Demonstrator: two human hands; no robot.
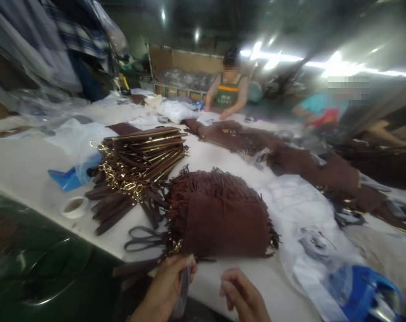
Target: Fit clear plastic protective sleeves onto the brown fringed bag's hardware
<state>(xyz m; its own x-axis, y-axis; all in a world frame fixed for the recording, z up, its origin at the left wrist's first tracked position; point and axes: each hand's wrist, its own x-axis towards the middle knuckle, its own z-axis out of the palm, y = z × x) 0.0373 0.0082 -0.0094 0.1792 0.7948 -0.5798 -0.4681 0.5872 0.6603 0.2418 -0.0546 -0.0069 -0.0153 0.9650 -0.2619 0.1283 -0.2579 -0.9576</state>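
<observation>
My left hand (pixel 167 286) is at the table's near edge, fingers pinched on a small clear plastic piece (pixel 183 286). My right hand (pixel 241 295) is beside it with its fingers curled in; whether they hold anything I cannot make out. Just beyond both hands lies a brown fringed suede bag (pixel 219 214). To its left is a pile of brown straps with gold clasps (pixel 136 170). Black scissors (pixel 144 239) lie between the straps and the bag.
White table (pixel 22 161) holds a roll of tape (pixel 74 207), a blue packet (pixel 70 176), clear plastic bags (pixel 310 223) and more brown suede pieces (pixel 290 156). Two other people work at the far side. Clothes hang at the back left.
</observation>
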